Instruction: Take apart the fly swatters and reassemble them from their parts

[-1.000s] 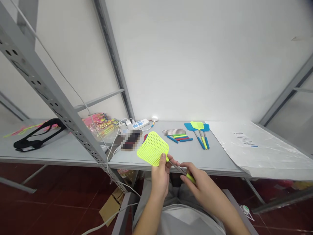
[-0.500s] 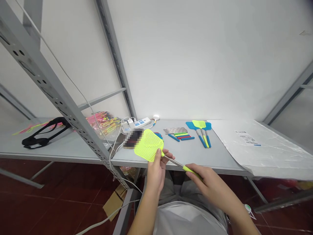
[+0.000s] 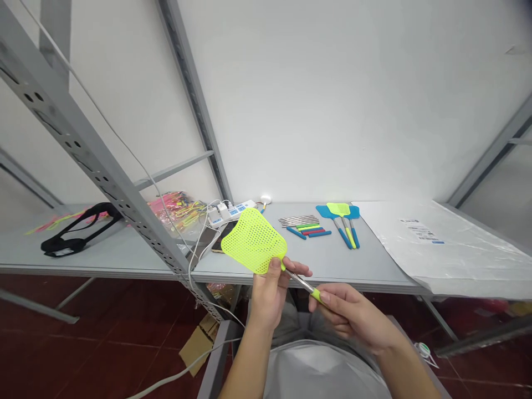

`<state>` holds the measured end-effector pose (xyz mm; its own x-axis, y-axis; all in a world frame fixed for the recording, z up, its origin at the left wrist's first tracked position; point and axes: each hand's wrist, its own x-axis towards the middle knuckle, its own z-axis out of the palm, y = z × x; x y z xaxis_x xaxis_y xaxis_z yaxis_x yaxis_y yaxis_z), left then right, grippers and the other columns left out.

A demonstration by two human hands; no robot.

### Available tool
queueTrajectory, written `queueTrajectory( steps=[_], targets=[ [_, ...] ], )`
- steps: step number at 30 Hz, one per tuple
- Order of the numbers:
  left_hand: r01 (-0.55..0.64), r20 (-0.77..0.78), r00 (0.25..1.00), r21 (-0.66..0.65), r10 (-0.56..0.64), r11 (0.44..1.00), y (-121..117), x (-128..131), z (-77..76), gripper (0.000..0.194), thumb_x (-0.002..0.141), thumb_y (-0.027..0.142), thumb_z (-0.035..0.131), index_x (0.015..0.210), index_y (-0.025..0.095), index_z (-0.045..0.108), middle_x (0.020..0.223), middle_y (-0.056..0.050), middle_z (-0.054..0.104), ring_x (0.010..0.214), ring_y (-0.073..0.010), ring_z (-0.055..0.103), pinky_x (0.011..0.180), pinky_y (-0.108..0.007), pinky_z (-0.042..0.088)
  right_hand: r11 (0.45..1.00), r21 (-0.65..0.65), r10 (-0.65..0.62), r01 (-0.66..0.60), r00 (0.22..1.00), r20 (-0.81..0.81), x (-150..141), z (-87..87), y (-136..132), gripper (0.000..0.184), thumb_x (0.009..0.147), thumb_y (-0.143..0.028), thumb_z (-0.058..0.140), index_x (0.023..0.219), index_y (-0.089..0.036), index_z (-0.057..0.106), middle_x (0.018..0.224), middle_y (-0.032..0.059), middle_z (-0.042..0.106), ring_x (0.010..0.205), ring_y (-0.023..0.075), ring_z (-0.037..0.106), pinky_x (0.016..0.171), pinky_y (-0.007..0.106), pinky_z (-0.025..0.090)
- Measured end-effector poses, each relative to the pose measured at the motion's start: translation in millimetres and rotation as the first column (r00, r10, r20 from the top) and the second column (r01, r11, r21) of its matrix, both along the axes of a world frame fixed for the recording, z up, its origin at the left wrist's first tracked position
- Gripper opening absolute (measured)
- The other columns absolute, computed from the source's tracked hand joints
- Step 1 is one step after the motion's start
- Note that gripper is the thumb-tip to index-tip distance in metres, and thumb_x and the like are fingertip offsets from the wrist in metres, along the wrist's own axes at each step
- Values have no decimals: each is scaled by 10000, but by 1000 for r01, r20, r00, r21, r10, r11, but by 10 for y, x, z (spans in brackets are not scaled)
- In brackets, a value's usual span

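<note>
A yellow-green fly swatter (image 3: 254, 241) is held between both hands above the table's front edge, its perforated head tilted up to the left. My left hand (image 3: 270, 291) pinches it where the head meets the metal rod, thumb on top and fingers beneath. My right hand (image 3: 353, 313) is closed round the yellow-green grip at the rod's lower end, hiding most of that grip. Beyond them on the table lie several metal rods (image 3: 297, 221) and loose coloured grip tubes (image 3: 313, 233). To their right, three whole fly swatters (image 3: 347, 230), two blue and one yellow-green, lie side by side.
A white plastic sheet or bag (image 3: 419, 244) covers the table's right side. A power strip (image 3: 239, 210) with chargers and cables stands behind a dark phone (image 3: 224, 237). Left of the metal upright (image 3: 124, 191) lie bagged coloured parts (image 3: 177, 213) and a black strap (image 3: 81, 233).
The held swatter has come nearer, its head turned slightly. My right hand has moved up and inward along the grip, covering more of it, and its fingers have curled tighter.
</note>
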<state>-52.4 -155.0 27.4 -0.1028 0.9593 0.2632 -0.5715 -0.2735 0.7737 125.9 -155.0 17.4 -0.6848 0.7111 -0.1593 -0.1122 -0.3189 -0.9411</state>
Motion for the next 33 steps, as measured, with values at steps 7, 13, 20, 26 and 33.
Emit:
queueTrajectory(
  steps=[7, 13, 20, 26, 33],
  targets=[
    [130, 123, 984, -31, -126, 991, 39, 4, -96, 315, 878, 505, 617, 825, 199, 671, 831, -49, 739, 772, -218, 702, 792, -380, 520, 952, 270, -184, 144, 975, 125, -35, 125, -41, 374, 931, -509, 536, 915, -168, 689, 568, -62, 357, 504, 74, 320, 471, 196, 279],
    [288, 250, 935, -115, -253, 951, 92, 174, -296, 450, 866, 563, 591, 1111, 198, 688, 1209, -124, 673, 972, -236, 666, 901, -397, 498, 485, 859, -578, 162, 797, 176, -223, 63, -121, 305, 993, -343, 431, 1175, -237, 652, 878, 45, 637, 781, 177, 586, 690, 266, 425],
    [60, 345, 938, -49, -40, 997, 151, 69, -159, 378, 880, 458, 594, 1181, 235, 644, 1343, -116, 588, 1208, -279, 564, 932, -417, 491, 209, 978, -795, 15, 585, 161, -107, -77, 39, 309, 1003, -326, 446, 1227, -226, 634, 727, 11, 553, 592, 133, 513, 569, 245, 353],
    [-143, 325, 924, -192, 201, 971, 244, 28, -266, 318, 866, 443, 657, 962, 148, 726, 1103, -119, 714, 1052, -239, 659, 897, -364, 505, 164, 985, -739, -55, 654, 160, -174, -129, 4, 301, 1000, -294, 446, 1210, -233, 652, 713, 9, 591, 591, 131, 550, 572, 238, 360],
    [-184, 271, 941, -103, 205, 978, 211, 116, -214, 297, 854, 426, 682, 902, 137, 732, 972, -114, 742, 1017, -236, 676, 800, -315, 516, 715, 663, -464, 224, 861, 209, -194, 3, -89, 327, 957, -426, 515, 1097, -211, 718, 940, 32, 710, 953, 223, 643, 824, 278, 467]
  ],
)
